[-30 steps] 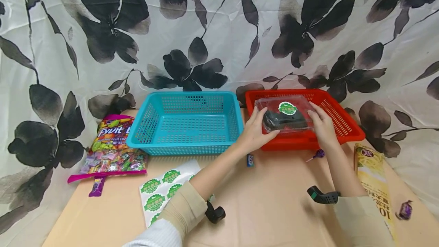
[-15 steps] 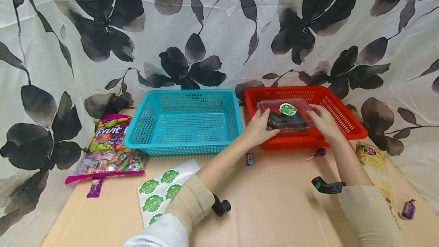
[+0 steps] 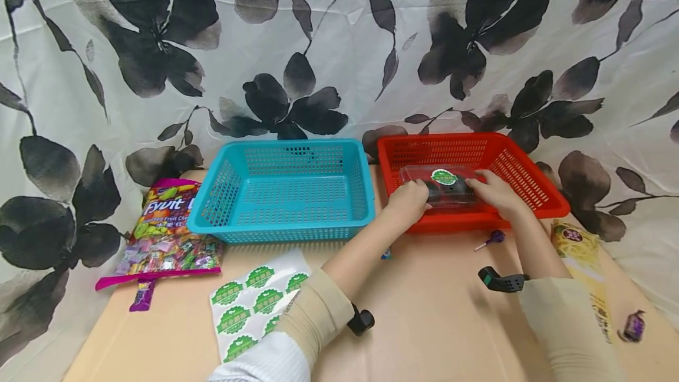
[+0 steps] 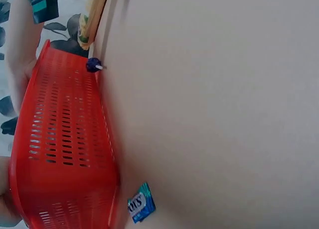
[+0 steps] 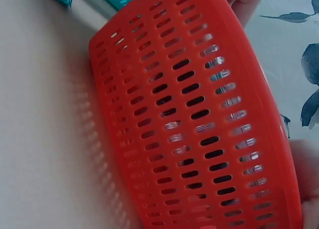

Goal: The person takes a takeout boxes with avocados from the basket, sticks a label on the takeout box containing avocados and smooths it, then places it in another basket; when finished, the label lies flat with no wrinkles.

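A clear plastic box (image 3: 451,192) with a dark item inside and a round green-and-white sticker (image 3: 444,177) on its lid sits low inside the red basket (image 3: 530,184). My left hand (image 3: 407,203) grips the box's left end, fingers curled. At the opposite end my right hand (image 3: 495,193) holds the box with thumb and fingers. Through the slots of the basket wall (image 5: 199,114) bits of clear plastic show in the right wrist view. The wall hides most of both hands from the wrist cameras.
A blue basket (image 3: 297,199) stands left of the red one. Around them lie a fruit-chew bag (image 3: 167,229), a green-sticker sheet (image 3: 260,299), a purple lollipop (image 3: 497,236), a yellow pasta bag (image 3: 583,270), a purple-wrapped candy (image 3: 633,327) and a small blue packet (image 4: 141,203).
The box has gone down from above the red basket's front rim into the basket, with both hands on it. My left fingers have curled more.
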The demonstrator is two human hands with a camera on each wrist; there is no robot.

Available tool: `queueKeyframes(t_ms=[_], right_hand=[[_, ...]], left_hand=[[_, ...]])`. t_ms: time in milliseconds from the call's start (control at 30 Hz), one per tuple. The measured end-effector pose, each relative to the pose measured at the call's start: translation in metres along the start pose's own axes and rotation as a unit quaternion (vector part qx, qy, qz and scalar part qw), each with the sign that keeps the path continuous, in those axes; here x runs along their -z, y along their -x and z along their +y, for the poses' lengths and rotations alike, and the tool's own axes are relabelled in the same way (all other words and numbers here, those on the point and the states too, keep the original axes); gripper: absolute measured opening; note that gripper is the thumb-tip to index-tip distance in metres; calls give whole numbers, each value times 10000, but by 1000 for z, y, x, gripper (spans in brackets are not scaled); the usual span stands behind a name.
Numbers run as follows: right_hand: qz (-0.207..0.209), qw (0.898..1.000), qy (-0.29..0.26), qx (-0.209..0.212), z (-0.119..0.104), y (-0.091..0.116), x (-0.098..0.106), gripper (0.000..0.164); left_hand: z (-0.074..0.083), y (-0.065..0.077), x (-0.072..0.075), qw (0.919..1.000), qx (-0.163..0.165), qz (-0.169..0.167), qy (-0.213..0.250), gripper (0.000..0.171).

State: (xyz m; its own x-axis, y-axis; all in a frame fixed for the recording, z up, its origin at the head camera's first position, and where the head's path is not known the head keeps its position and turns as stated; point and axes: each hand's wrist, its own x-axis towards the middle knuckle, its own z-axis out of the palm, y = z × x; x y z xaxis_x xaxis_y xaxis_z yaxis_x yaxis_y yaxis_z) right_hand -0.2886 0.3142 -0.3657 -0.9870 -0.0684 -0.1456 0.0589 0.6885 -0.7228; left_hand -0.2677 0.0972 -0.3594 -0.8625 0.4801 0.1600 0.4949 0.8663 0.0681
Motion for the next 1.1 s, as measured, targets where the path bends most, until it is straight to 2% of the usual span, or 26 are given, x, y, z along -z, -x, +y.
queueKeyframes(t_ms=[100,200,367,400,533,600,633,833,933,1100], right_hand=[[-128,9996,231,-82,1,-1,-1,75],[-143,9991,394,-81,0,-2,-2,77],[-223,9988,426,-79,-3,-2,-6,77],[-258,9987,441,-72,-3,-2,-6,77],[-454,9980,418,-145,-5,-1,-10,79],[-569,9975,369,-214,-5,-1,-11,81],[-611,9972,346,-258,-5,-1,-11,82],[-649,9971,311,-261,-3,-3,-14,83],[-646,9965,458,-251,-3,-4,-15,83],[-484,9928,1089,-97,-4,-7,-17,79]], left_hand=[[1,2,-1,10000,-15,-24,-68,38],[1,3,-1,9999,40,-124,-30,36],[0,3,-1,9986,223,-449,-148,36],[-1,3,-4,9992,167,-300,-188,34],[1,5,-4,9985,177,-385,-348,16],[2,7,-3,9986,168,-381,-313,14],[4,9,0,9979,247,-518,-295,17],[3,14,-2,9987,270,-16,-443,18],[2,14,-4,9982,320,4,-503,14],[-5,13,-4,9992,327,70,-195,14]])
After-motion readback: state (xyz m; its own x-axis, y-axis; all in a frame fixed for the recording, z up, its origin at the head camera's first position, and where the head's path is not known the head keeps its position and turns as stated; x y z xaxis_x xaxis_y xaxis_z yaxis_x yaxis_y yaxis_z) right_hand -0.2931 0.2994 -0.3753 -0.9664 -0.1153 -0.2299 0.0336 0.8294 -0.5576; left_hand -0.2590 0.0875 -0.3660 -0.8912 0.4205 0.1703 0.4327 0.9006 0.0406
